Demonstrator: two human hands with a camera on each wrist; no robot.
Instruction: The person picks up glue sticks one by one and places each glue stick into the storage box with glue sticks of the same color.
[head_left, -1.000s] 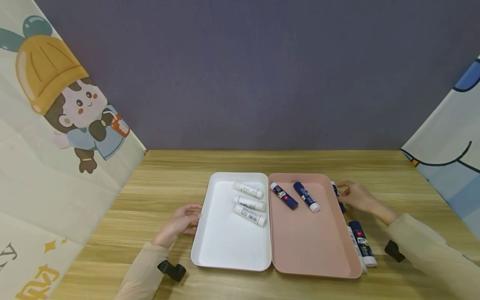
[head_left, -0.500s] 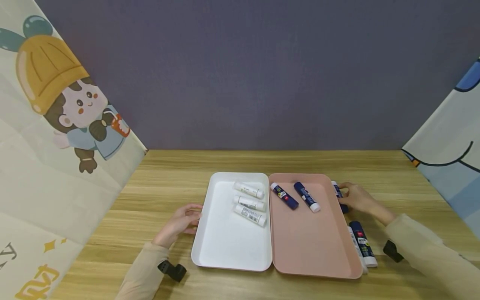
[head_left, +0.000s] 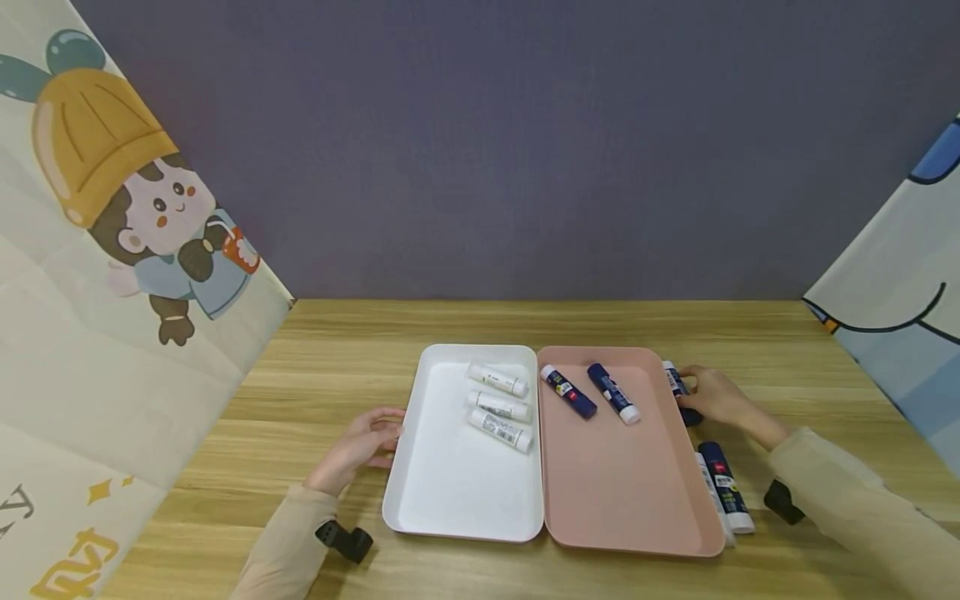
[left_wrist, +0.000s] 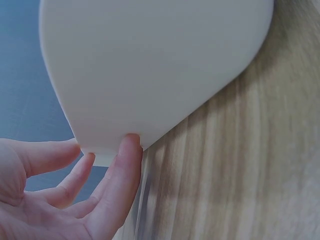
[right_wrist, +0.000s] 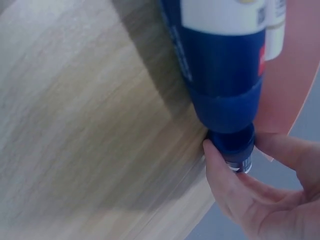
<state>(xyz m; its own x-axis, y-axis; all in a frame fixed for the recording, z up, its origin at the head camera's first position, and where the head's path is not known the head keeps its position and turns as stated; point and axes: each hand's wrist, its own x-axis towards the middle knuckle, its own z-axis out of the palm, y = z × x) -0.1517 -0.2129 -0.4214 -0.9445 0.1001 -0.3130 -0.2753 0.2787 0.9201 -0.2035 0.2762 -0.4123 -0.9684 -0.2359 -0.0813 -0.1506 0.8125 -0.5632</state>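
In the head view, my left hand [head_left: 369, 439] is at the left side of a white tray [head_left: 442, 500]. Its fairly straight fingers touch the outer wall in the left wrist view. Three white glue sticks [head_left: 498, 406] lie in that tray. A pink tray [head_left: 615, 500] beside it contains two dark blue glue sticks with white ends, one at the left [head_left: 568, 392] and one at the right [head_left: 613, 393]. Along the pink tray's right wall, my right hand [head_left: 712, 395] pinches a dark blue glue stick [right_wrist: 235, 142] between thumb and fingers. Part of this stick is hidden.
Nearer the front, a large dark blue glue stick [head_left: 724, 487] and a white one [head_left: 711, 492] lie beside the pink tray's right wall. The trays stand side by side on a wooden table [head_left: 315, 367]. A dark grey panel [head_left: 480, 167] rises behind.
The right hand's fingers have shifted very slightly around the dark blue glue stick beside the pink tray. The left hand and both trays look unchanged.
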